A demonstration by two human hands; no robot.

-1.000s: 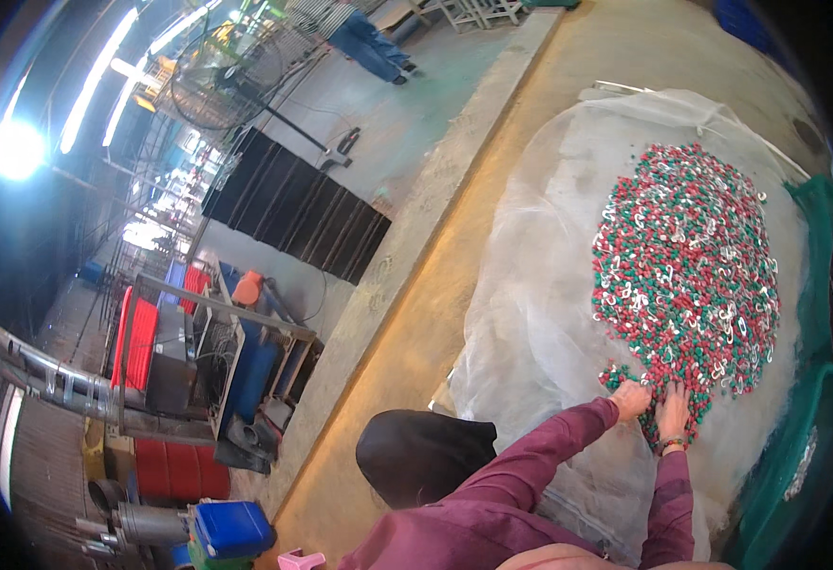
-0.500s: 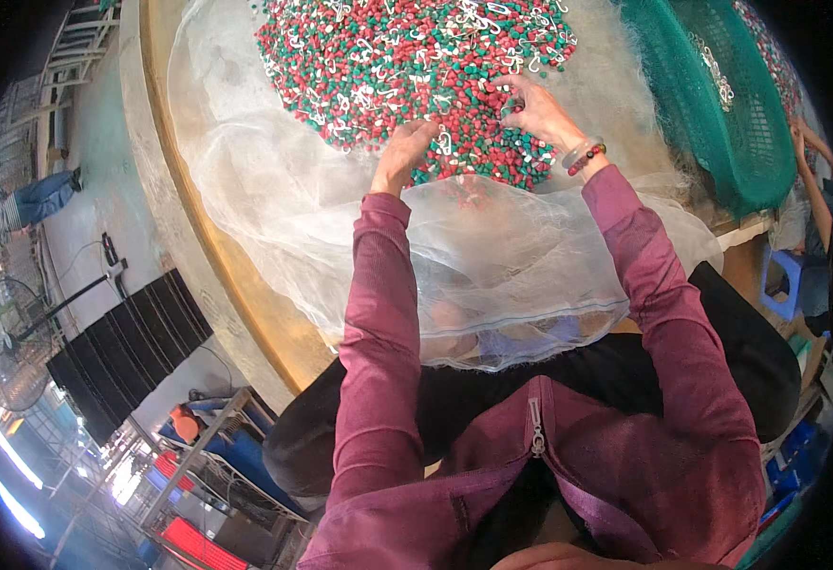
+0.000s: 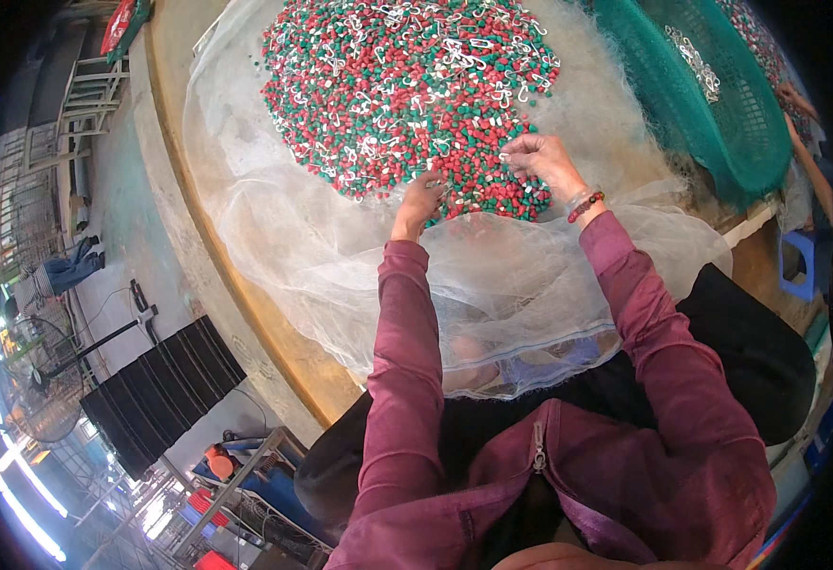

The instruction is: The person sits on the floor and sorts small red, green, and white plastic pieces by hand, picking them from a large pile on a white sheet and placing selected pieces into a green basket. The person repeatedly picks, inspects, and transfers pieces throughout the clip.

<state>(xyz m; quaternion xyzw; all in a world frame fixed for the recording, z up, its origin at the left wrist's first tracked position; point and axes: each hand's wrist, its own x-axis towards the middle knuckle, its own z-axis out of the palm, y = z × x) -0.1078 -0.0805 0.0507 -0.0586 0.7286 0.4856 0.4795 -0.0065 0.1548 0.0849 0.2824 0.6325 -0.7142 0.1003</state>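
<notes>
While coloured pieces (image 3: 407,114) heap on white mesh (image 3: 530,252) | fan (image 3: 40,378) stands beyond concrete ledge (image 3: 189,233)

The far end of the pile (image 3: 407,104) is cut off, and its near edge blurs beneath the net (image 3: 549,252). Whether the left hand (image 3: 419,202) grips anything is hidden by its fingers; the pale bit at the right hand's (image 3: 548,163) fingertips is too small to tell. On the right, the basket (image 3: 757,119) and a co-worker's arms (image 3: 808,163) are cut off. The fan (image 3: 46,375) on the left is blurred.
</notes>
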